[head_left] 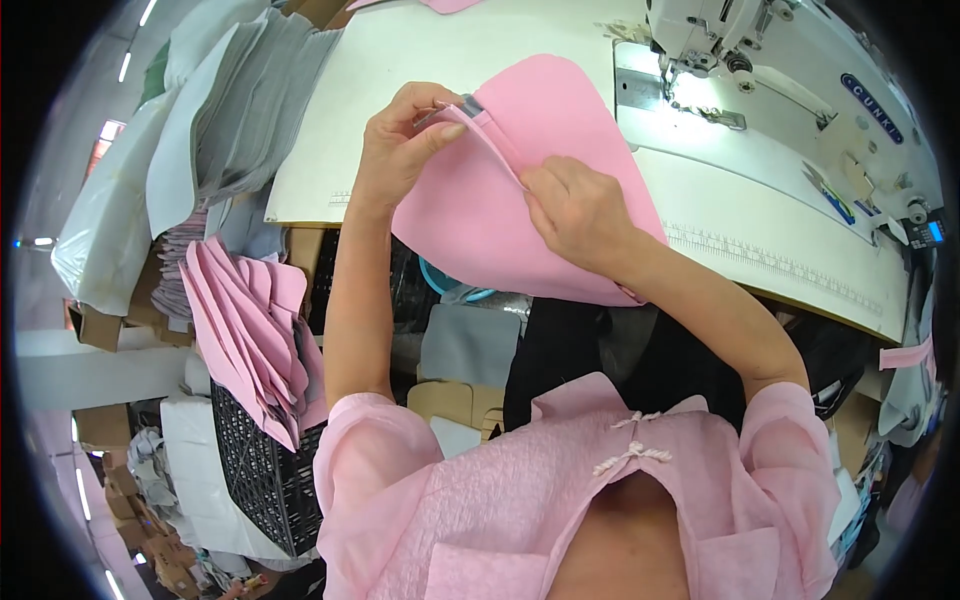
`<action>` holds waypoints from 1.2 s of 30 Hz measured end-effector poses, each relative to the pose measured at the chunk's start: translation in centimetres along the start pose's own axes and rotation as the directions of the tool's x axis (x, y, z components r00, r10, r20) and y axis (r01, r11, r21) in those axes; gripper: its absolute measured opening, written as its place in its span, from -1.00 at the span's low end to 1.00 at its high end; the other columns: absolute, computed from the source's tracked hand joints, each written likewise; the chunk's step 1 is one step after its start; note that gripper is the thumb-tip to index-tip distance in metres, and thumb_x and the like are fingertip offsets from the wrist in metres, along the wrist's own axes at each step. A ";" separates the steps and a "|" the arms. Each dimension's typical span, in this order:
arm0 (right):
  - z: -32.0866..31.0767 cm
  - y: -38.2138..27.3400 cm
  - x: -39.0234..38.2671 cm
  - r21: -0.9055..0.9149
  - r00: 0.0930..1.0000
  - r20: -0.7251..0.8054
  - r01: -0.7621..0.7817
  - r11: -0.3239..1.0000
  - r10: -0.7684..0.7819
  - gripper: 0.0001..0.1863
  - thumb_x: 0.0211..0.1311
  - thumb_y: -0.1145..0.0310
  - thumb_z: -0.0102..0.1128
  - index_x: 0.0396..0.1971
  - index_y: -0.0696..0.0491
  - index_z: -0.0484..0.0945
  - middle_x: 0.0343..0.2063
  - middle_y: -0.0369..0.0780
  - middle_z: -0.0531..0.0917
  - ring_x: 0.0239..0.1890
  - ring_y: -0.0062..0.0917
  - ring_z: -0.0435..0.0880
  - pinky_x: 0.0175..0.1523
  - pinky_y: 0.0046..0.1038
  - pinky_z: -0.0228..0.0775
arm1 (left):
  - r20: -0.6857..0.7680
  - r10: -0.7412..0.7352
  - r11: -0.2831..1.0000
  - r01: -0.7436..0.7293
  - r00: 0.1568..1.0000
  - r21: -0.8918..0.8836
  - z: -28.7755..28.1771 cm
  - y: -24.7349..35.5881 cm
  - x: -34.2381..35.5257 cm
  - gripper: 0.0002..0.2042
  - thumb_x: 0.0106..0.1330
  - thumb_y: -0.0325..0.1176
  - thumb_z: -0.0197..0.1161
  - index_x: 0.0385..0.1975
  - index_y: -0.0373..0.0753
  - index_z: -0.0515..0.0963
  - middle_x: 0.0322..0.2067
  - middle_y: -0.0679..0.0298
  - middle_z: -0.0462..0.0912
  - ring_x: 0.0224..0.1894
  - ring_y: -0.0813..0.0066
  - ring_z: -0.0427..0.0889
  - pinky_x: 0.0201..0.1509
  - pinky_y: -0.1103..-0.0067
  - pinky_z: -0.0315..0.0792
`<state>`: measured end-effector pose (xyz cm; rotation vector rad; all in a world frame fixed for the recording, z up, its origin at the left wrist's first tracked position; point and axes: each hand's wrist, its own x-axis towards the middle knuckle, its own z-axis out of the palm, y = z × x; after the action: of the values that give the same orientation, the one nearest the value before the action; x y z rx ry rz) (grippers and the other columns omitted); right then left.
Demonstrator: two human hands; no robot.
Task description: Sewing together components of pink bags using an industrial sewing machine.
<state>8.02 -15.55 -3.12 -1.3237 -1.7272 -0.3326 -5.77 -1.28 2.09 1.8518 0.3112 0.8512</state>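
Observation:
A large pink fabric piece with rounded corners lies over the front edge of the white sewing table. A narrow folded pink strip runs along its middle, with a bit of grey at its far end. There my left hand pinches the strip's end between thumb and fingers. Farther right, my right hand is closed on the same strip, its fingers curled and knuckles up. The fabric under both hands is partly hidden.
A sewing machine with its lamp lit stands at the back right of the table. Grey sheets are stacked at the left. Pink pieces rest on a black crate. Tweezers and a blue-handled tool lie at the right.

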 end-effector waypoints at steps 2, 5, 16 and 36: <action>-0.3 -0.2 -0.4 0.003 1.000 0.015 -0.011 1.000 0.011 -0.87 -0.18 0.54 0.11 -0.53 0.12 0.41 -0.66 -0.22 0.37 -0.63 -0.40 0.42 -0.61 -0.44 0.25 | 0.016 0.005 1.000 -0.005 1.000 0.025 0.0 0.3 0.0 -0.85 -0.04 -0.48 0.27 -0.45 -0.21 0.50 -0.40 0.46 0.48 -0.35 0.69 0.40 -0.21 0.71 0.32; -0.8 -0.4 -0.8 0.055 0.997 0.069 -0.040 0.998 0.036 -0.86 -0.17 0.53 0.11 -0.51 0.13 0.42 -0.64 -0.21 0.40 -0.60 -0.38 0.43 -0.55 -0.43 0.28 | 0.101 -0.117 0.993 0.115 0.988 0.023 -0.5 0.3 -0.3 -0.88 -0.06 -0.48 0.28 -0.51 -0.23 0.50 -0.40 0.44 0.46 -0.33 0.67 0.39 -0.21 0.71 0.29; -4.0 2.1 5.7 0.091 0.876 0.385 -0.348 0.933 0.289 -0.64 -0.21 0.23 0.22 -0.45 0.20 0.48 -0.44 -0.08 0.51 -0.38 -0.32 0.49 -0.29 -0.39 0.32 | 0.192 -0.069 0.996 0.058 0.979 0.063 1.9 0.3 -1.8 -0.90 -0.07 -0.45 0.28 -0.55 -0.21 0.49 -0.36 0.35 0.48 -0.26 0.57 0.42 -0.18 0.65 0.32; -2.7 2.2 3.2 0.436 0.531 0.804 -0.832 0.342 0.266 -0.78 -0.29 0.45 0.15 -0.53 0.24 0.53 -0.62 -0.15 0.55 -0.61 -0.57 0.50 -0.48 -0.55 0.36 | 0.239 -0.307 0.928 0.233 0.921 0.291 3.2 3.2 -2.9 -0.90 -0.03 -0.45 0.22 -0.55 -0.31 0.47 -0.65 0.41 0.44 -0.55 0.70 0.36 -0.45 0.73 0.28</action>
<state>11.25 -14.48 0.25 -1.2650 -1.3548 1.3744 -6.16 -6.57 3.00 2.0786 0.5053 0.3604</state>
